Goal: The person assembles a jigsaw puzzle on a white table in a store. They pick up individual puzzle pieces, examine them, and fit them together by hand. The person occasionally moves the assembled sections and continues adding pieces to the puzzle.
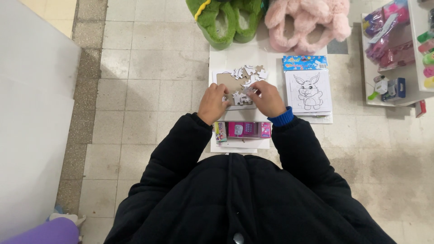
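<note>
Both hands meet over the near edge of a puzzle tray [228, 83], and the fingers hide most of what they work on. The left hand [213, 104] presses down on the tray's near left corner, fingers curled; whether it pinches anything cannot be told. The right hand [267, 98] closes its fingertips on a small white piece [247, 90] — its shape is too small to read. Loose pieces [246, 72] lie just beyond the fingers, on the tray's far side. Right of the right hand lies a rabbit colouring sheet [308, 90]. Nearer the body, a pink toy box [246, 129] is partly cut off by the black sleeves [181, 144]. Beyond the tray sit green slippers [224, 20] and pink slippers [307, 20] — both cropped at the top.
</note>
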